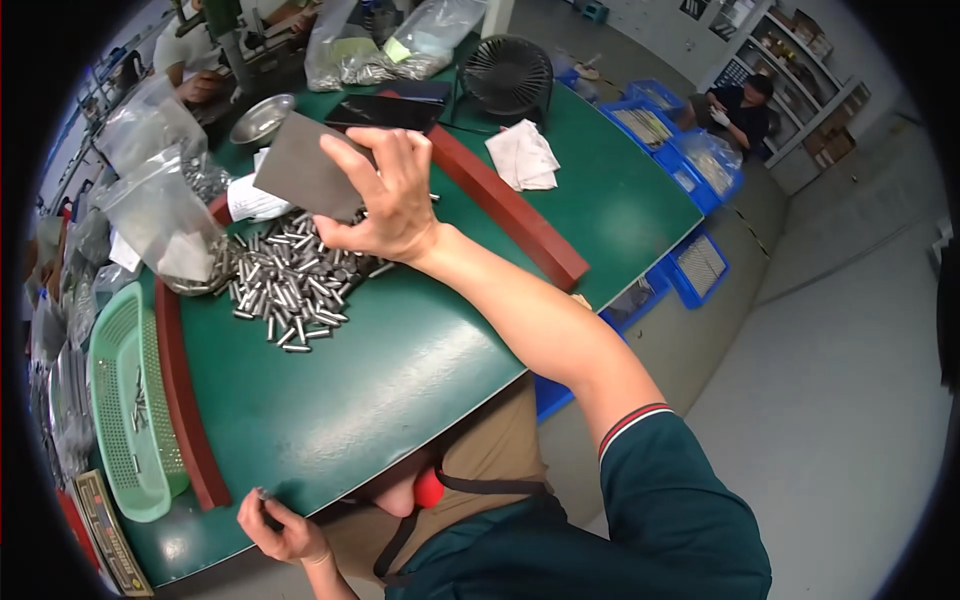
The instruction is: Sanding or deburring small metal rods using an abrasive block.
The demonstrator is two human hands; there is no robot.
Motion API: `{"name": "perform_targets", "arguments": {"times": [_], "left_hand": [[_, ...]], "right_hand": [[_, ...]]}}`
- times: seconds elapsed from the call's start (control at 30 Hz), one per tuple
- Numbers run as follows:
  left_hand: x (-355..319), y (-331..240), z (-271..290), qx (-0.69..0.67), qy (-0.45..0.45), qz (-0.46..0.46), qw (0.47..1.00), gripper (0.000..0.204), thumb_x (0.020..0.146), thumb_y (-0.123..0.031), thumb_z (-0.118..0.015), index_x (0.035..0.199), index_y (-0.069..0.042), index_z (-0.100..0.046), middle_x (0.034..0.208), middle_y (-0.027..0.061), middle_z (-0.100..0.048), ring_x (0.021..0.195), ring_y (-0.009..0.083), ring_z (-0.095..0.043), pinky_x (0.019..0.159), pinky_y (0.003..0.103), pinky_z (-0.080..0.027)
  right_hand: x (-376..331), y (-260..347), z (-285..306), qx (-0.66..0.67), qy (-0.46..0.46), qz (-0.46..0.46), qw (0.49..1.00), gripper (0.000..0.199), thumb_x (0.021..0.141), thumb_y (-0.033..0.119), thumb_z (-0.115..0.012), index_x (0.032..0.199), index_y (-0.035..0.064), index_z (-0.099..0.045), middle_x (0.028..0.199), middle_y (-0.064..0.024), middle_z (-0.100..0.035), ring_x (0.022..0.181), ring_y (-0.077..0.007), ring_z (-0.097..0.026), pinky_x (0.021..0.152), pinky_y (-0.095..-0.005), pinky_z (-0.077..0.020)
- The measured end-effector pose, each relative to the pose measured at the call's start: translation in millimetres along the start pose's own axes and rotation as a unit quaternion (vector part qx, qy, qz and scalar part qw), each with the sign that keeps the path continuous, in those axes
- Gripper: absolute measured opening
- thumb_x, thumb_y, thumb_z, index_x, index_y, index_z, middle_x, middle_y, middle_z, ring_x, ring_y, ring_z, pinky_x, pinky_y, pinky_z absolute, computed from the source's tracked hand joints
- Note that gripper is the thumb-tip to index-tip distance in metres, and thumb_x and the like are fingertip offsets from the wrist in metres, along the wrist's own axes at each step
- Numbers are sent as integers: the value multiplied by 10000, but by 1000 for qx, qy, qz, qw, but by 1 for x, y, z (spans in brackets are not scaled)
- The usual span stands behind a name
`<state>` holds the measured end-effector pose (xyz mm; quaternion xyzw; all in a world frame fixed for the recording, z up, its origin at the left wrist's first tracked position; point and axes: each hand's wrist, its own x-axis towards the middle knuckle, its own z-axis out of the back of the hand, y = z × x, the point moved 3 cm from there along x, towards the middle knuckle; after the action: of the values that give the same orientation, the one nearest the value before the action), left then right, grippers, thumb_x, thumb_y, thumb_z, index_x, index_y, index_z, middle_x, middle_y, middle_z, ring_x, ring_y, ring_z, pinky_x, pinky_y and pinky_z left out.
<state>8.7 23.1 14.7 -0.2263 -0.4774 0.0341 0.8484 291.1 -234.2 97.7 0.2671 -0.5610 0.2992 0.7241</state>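
My right hand reaches far over the green table and grips a flat grey square plate, thumb at its lower edge. The plate is tilted above the far side of a heap of short metal pins. Part of the heap is hidden behind the plate and my hand. At the near table edge, my left hand is closed, thumb and fingers drawn together. A small dark bit shows at its fingertips, too small to name.
Red-brown bars flank the work area. At left lies a green basket with a few pins. Clear bags, a metal bowl, a phone, a fan and a cloth lie beyond. Two other people sit farther off.
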Motion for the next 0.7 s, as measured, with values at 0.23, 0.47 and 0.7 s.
{"name": "perform_targets", "arguments": {"times": [0.23, 0.47, 0.7], "left_hand": [[-6, 5, 1, -39, 9, 12, 999, 144, 867, 102, -553, 1004, 72, -587, 931, 158, -604, 824, 265, -568, 747, 344, -483], [56, -39, 4, -150, 130, -32, 980, 110, 839, 53, -562, 940, 47, -605, 893, 154, -613, 831, 286, -577, 763, 362, -475], [139, -40, -107, -408, 304, 200, 837, 113, 865, 26, -594, 975, 43, -611, 978, 64, -577, 803, 104, -572, 720, 237, -477]], "right_hand": [[6, 8, 4, 22, -36, -22, 999, 775, 512, 322, -740, 1217, 73, -537, 1041, -109, -508, 928, -268, -500, 851, -419, -333], [2, 12, 0, 53, 24, -58, 997, 760, 545, 331, -724, 1235, 79, -530, 1098, -85, -545, 1001, -244, -521, 884, -401, -347], [18, 9, -25, 123, 5, -150, 981, 730, 577, 317, -748, 1230, 69, -537, 1046, -80, -536, 988, -248, -521, 867, -402, -378]]}}
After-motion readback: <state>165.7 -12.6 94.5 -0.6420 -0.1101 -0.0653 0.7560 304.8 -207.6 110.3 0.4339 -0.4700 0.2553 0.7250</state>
